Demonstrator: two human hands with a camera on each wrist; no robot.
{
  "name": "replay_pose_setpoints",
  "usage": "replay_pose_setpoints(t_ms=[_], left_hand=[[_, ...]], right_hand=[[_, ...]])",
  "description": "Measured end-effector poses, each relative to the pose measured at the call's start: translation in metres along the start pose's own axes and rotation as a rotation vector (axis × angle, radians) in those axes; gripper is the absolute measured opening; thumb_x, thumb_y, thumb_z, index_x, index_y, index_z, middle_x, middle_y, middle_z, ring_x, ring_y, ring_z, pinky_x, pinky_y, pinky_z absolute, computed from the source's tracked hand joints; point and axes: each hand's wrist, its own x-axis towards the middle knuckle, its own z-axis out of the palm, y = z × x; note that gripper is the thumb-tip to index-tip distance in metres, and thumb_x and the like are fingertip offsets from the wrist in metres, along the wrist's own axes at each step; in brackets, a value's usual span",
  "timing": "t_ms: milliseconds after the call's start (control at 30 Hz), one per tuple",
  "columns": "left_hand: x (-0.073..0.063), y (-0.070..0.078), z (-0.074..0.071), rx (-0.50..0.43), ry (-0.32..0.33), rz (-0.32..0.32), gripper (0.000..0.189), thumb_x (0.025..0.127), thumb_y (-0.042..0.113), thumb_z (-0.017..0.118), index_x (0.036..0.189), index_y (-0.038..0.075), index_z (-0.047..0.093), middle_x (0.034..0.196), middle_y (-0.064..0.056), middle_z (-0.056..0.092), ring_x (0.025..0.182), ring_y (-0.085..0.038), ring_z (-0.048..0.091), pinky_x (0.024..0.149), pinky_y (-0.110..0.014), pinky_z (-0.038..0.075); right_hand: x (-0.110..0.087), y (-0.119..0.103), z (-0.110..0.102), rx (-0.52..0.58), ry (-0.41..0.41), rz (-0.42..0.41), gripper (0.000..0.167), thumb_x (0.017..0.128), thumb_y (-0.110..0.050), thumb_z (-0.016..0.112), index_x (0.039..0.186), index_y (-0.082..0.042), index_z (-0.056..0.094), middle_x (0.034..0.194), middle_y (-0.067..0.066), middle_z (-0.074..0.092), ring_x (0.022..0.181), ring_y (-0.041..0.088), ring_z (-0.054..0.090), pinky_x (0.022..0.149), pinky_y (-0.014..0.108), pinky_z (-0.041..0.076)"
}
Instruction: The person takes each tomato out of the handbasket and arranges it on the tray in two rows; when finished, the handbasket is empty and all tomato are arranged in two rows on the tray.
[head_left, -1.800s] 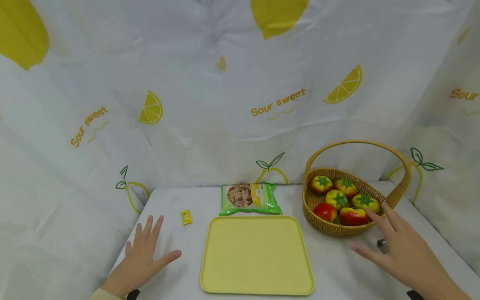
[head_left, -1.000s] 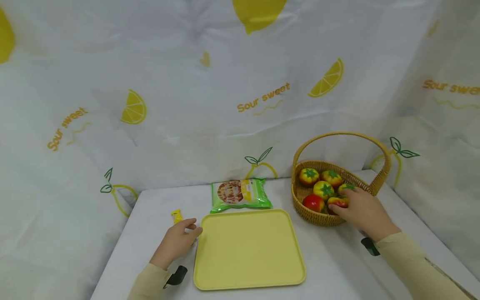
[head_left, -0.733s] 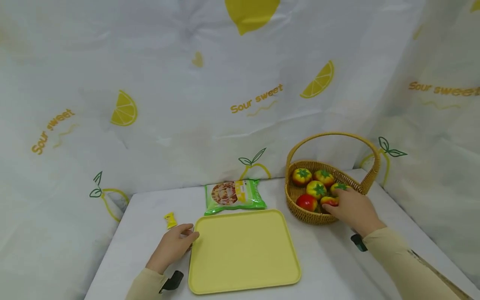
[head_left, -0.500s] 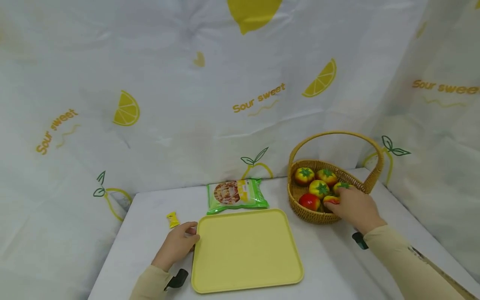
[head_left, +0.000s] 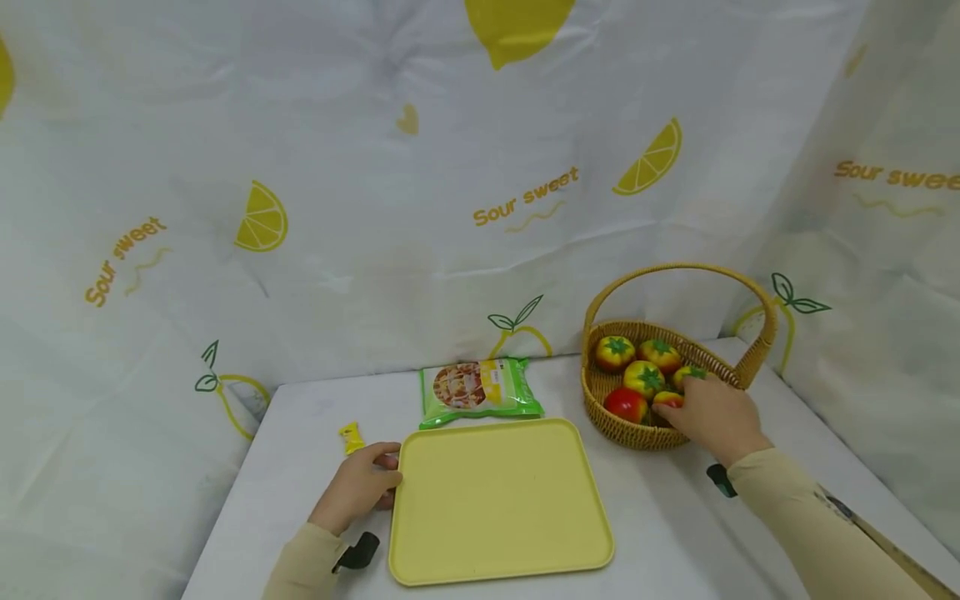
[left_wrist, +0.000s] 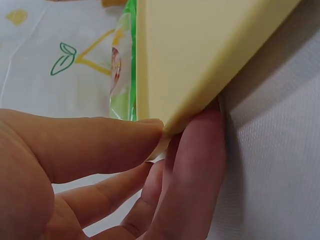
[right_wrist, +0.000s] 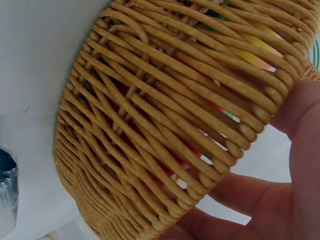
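At the left rim of the yellow tray (head_left: 501, 500), my left hand (head_left: 358, 487) pinches the edge. The left wrist view shows its thumb (left_wrist: 125, 137) at the rim and a finger reaching under it. My right hand (head_left: 720, 415) reaches over the near right rim of the wicker basket (head_left: 626, 433). Its thumb and fingers go round a red-and-yellow fruit (head_left: 667, 399), mostly covered by the hand. Beside it lie a red fruit (head_left: 626, 405) and several yellow-orange persimmons (head_left: 643, 378) with green leafy tops. In the right wrist view, fingers (right_wrist: 245, 192) pass behind the woven rim.
A green-edged food packet (head_left: 480, 390) lies behind the tray. One small yellow wrapped candy (head_left: 350, 438) is beyond the left hand. The basket's tall handle (head_left: 686, 268) arches over the fruit. Low at the left of the right wrist view sits a dark shiny object (right_wrist: 7, 185).
Both hands came in from spread positions: the left to the tray's edge, the right into the basket. The last half second shows little motion beyond a small camera shift.
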Motion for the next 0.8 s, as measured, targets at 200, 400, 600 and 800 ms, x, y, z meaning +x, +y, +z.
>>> replay_pose_setpoints(t_ms=[200, 400, 600, 800], left_hand=[[0.001, -0.002, -0.002, -0.012, -0.026, -0.027, 0.054, 0.098, 0.008, 0.075, 0.15, 0.003, 0.06, 0.116, -0.012, 0.067, 0.077, -0.019, 0.067, 0.066, -0.034, 0.065], [0.003, -0.003, -0.005, -0.051, -0.062, -0.022, 0.052, 0.097, 0.006, 0.076, 0.147, 0.004, 0.062, 0.111, -0.012, 0.066, 0.075, -0.018, 0.071, 0.064, -0.035, 0.066], [0.008, -0.008, -0.01, -0.052, -0.112, -0.031, 0.053, 0.097, 0.007, 0.078, 0.147, 0.007, 0.061, 0.112, -0.013, 0.066, 0.077, -0.02, 0.073, 0.063, -0.037, 0.067], [0.008, -0.006, -0.013, -0.097, -0.117, -0.035, 0.054, 0.095, 0.004, 0.078, 0.147, 0.006, 0.061, 0.111, -0.015, 0.065, 0.078, -0.022, 0.073, 0.065, -0.038, 0.067]], right_hand=[[0.001, -0.002, 0.0, 0.005, -0.038, 0.036, 0.064, 0.097, -0.051, 0.076, 0.109, 0.011, 0.068, 0.085, 0.023, 0.07, 0.07, 0.033, 0.065, 0.062, 0.052, 0.06], [0.001, -0.001, -0.001, 0.03, -0.043, 0.039, 0.076, 0.095, -0.049, 0.078, 0.131, 0.016, 0.064, 0.109, 0.036, 0.072, 0.084, 0.042, 0.07, 0.071, 0.06, 0.062], [-0.006, -0.001, -0.006, 0.098, 0.013, 0.02, 0.078, 0.093, -0.045, 0.081, 0.137, 0.017, 0.06, 0.128, 0.041, 0.066, 0.106, 0.054, 0.066, 0.087, 0.07, 0.058], [-0.017, -0.012, -0.014, 0.202, 0.108, -0.023, 0.073, 0.094, -0.042, 0.082, 0.139, 0.011, 0.06, 0.135, 0.038, 0.062, 0.114, 0.054, 0.062, 0.094, 0.073, 0.054]])
